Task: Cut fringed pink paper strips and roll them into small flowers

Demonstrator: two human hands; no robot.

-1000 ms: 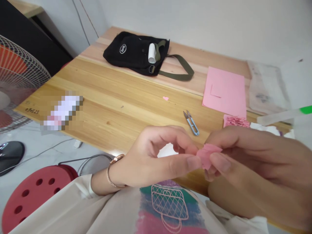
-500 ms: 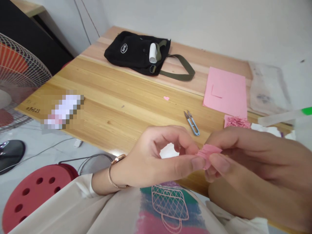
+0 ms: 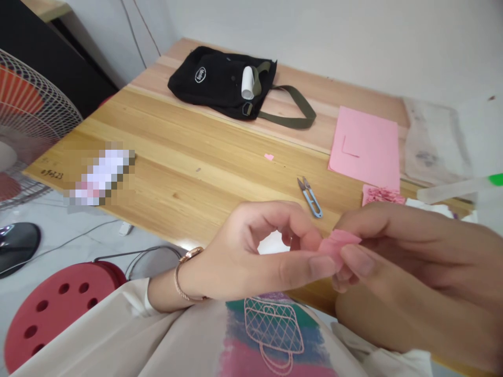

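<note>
Between both hands, above the table's near edge, is a small piece of pink paper [image 3: 338,245] that looks pleated or crumpled. My left hand [image 3: 275,251] pinches its left side between thumb and forefinger. On its other side, my right hand [image 3: 393,256] grips it with thumb and fingers, and part of the paper is hidden behind them. Just beyond the hands lie thread snips [image 3: 311,199] with blue handles. Behind my right hand, pink shreds [image 3: 383,196] sit in a small heap.
Pink paper sheets [image 3: 365,146] lie at the right of the wooden table [image 3: 157,141], with a pink scrap [image 3: 269,157] nearby. A black bag [image 3: 216,84] with a white roll [image 3: 247,84] rests at the back. At left are a blurred object [image 3: 104,173], a fan [image 3: 35,99] and a red stool [image 3: 66,314].
The pink paper has turned slightly in my fingers, and my right hand has shifted a little to the right. Both hands keep their pinch.
</note>
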